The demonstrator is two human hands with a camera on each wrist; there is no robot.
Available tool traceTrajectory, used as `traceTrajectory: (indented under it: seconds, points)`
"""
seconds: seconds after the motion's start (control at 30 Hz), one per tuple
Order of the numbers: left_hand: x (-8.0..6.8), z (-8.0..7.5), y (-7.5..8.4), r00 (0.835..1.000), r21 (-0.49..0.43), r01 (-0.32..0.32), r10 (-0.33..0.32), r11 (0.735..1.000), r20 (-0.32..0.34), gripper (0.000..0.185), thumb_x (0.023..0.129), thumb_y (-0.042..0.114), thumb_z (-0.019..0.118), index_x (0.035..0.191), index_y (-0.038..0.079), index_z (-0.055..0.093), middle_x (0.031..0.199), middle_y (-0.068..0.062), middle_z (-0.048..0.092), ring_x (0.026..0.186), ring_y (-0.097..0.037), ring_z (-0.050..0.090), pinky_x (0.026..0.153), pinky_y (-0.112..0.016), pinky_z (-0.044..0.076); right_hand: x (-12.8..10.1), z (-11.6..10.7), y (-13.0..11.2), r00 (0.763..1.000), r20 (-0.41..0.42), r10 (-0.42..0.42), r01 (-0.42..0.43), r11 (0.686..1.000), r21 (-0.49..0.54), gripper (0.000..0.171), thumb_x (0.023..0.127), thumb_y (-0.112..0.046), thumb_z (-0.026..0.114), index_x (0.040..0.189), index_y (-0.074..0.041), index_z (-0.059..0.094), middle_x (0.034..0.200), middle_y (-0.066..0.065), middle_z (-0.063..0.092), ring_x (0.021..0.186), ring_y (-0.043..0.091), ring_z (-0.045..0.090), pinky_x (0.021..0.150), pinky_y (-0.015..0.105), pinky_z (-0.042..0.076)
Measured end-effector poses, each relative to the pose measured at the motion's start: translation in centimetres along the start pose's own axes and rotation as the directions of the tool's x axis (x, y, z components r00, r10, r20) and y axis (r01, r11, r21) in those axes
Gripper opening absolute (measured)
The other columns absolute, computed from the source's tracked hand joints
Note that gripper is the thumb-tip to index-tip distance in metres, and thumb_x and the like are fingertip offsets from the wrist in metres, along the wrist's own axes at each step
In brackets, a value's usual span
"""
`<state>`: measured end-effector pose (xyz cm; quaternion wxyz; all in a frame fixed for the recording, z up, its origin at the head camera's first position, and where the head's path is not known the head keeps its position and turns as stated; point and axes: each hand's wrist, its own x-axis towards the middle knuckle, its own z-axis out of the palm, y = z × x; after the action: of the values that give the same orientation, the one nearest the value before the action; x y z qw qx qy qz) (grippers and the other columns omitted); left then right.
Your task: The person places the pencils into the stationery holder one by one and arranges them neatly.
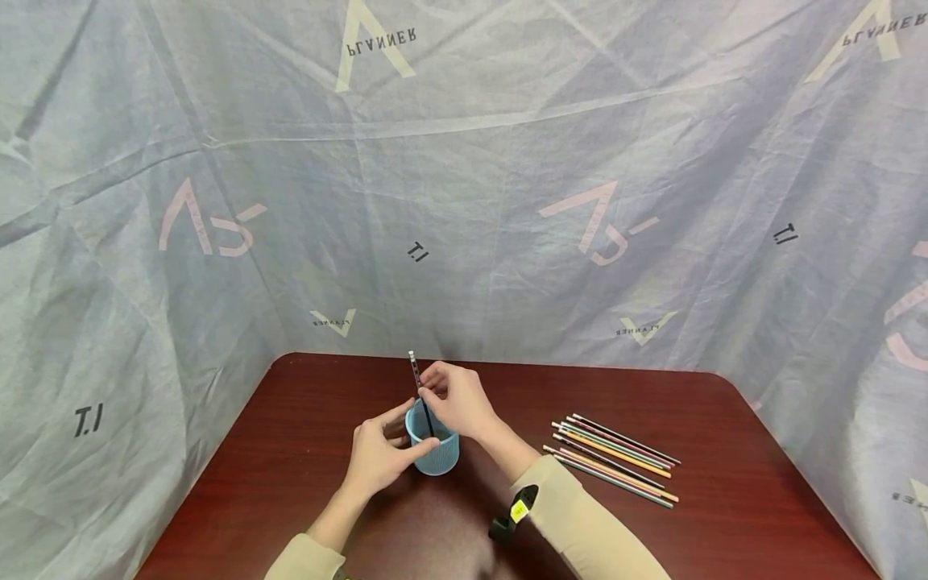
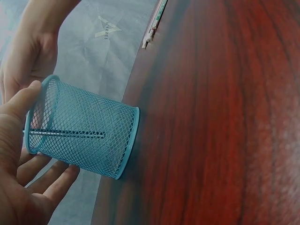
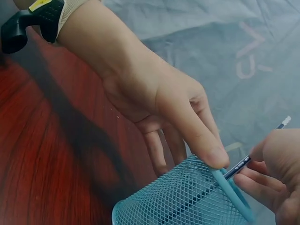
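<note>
1. Standing upright near the lower middle of the head view, a light blue wire-mesh pen cup [image 1: 433, 449] rested on the dark red wooden table [image 1: 725, 515], with a solid blue rim at top and bottom and see-through mesh walls.
2. The left hand [image 1: 377, 455] steadied that cup: the thumb lay on the top rim and the fingers curved round the mesh wall, as the left wrist view showed with the thumb [image 2: 21, 101] on the rim and fingers [image 2: 51, 180] beneath the cup [image 2: 82, 136].
3. The right hand [image 1: 457, 399] pinched a dark pencil [image 1: 420, 399] between thumb and fingertips just above the cup's mouth.
4. The pencil stood nearly upright, its white eraser end topmost and its lower part already inside the cup; through the mesh its dark shaft [image 2: 70, 133] showed in the left wrist view.
5. In the right wrist view the pencil [image 3: 243, 161] crossed the blue rim [image 3: 229, 187] at lower right, held by the right hand's fingers [image 3: 255, 185].
6. A row of coloured pencils [image 1: 616, 459] lay side by side on the table to the right of the cup, well apart from it.
7. A grey printed cloth [image 1: 464, 201] walled the table at the back and sides.
</note>
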<state>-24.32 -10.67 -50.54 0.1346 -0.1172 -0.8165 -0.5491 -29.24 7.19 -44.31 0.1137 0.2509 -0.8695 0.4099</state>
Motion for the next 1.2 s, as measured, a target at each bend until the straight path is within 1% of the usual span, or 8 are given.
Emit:
traceTrajectory:
  seconds: [0.1, 0.2, 0.37, 0.47, 0.73, 1.0, 1.2]
  points:
    - [0.0, 0.0, 0.0, 1.000, -0.004, -0.002, 0.002, 1.000, 0.000, 0.073, 0.076, 0.029, 0.099, 0.141, 0.013, 0.070, 0.123, -0.015, 0.079, 0.105, -0.030, 0.080, 0.082, -0.038, 0.068, 0.1, 0.4, -0.1, 1.000, 0.009, 0.001, -0.001, 1.000, -0.012, 0.006, 0.101, -0.012, 0.074, 0.106, -0.010, 0.073, 0.098, 0.001, 0.077, 0.091, 0.016, 0.077, 0.083, 0.031, 0.064]
    - [0.0, 0.0, -0.1, 1.000, -0.005, -0.001, 0.001, 1.000, 0.001, 0.072, 0.076, 0.028, 0.099, 0.141, 0.015, 0.070, 0.124, -0.013, 0.079, 0.106, -0.030, 0.080, 0.082, -0.036, 0.067, 0.2, 0.7, -0.1, 1.000, 0.013, -0.003, 0.004, 0.999, -0.046, 0.005, 0.101, -0.013, 0.074, 0.105, -0.011, 0.073, 0.098, 0.001, 0.078, 0.090, 0.015, 0.077, 0.080, 0.028, 0.064]
    - [0.0, 0.1, -0.1, 1.000, -0.017, -0.015, 0.015, 1.000, 0.004, 0.072, 0.077, 0.027, 0.099, 0.141, 0.013, 0.070, 0.124, -0.013, 0.079, 0.106, -0.031, 0.080, 0.082, -0.037, 0.067, 0.1, 1.0, 0.0, 1.000, 0.023, -0.010, 0.013, 0.994, -0.107, 0.004, 0.100, -0.012, 0.074, 0.104, -0.011, 0.074, 0.097, 0.002, 0.079, 0.087, 0.015, 0.077, 0.076, 0.024, 0.062]
    - [0.0, 0.0, 0.0, 1.000, -0.026, -0.010, 0.010, 1.000, 0.004, 0.073, 0.076, 0.027, 0.099, 0.142, 0.013, 0.070, 0.124, -0.014, 0.079, 0.106, -0.031, 0.080, 0.082, -0.037, 0.067, 0.1, 1.2, 0.1, 1.000, 0.025, -0.017, 0.020, 0.992, -0.127, 0.004, 0.100, -0.012, 0.074, 0.104, -0.011, 0.074, 0.097, 0.003, 0.079, 0.086, 0.015, 0.077, 0.075, 0.023, 0.062]
    - [-0.1, -0.1, -0.1, 1.000, -0.039, 0.009, -0.009, 0.999, 0.002, 0.073, 0.076, 0.027, 0.099, 0.142, 0.016, 0.070, 0.125, -0.015, 0.078, 0.105, -0.031, 0.080, 0.082, -0.035, 0.067, 0.2, 1.5, 0.3, 1.000, 0.013, -0.015, 0.017, 0.987, -0.157, 0.005, 0.099, -0.014, 0.076, 0.103, -0.012, 0.076, 0.096, 0.002, 0.080, 0.086, 0.015, 0.077, 0.075, 0.024, 0.063]
    - [-0.1, -0.1, -0.2, 1.000, -0.024, 0.010, -0.010, 1.000, -0.001, 0.074, 0.075, 0.028, 0.100, 0.142, 0.015, 0.070, 0.123, -0.014, 0.079, 0.105, -0.030, 0.080, 0.082, -0.036, 0.067, 0.3, 1.3, -0.3, 1.000, -0.001, -0.016, 0.016, 0.986, -0.168, 0.005, 0.099, -0.014, 0.076, 0.102, -0.011, 0.079, 0.094, 0.002, 0.082, 0.083, 0.013, 0.077, 0.073, 0.022, 0.062]
    - [-0.1, 0.0, -0.3, 1.000, -0.030, 0.010, -0.010, 0.999, 0.006, 0.073, 0.076, 0.027, 0.099, 0.142, 0.015, 0.069, 0.123, -0.016, 0.079, 0.105, -0.033, 0.080, 0.083, -0.037, 0.067, 0.3, 1.2, -0.7, 1.000, -0.006, -0.018, 0.017, 0.980, -0.199, 0.005, 0.098, -0.014, 0.077, 0.102, -0.011, 0.080, 0.094, 0.002, 0.082, 0.082, 0.013, 0.077, 0.070, 0.021, 0.061]
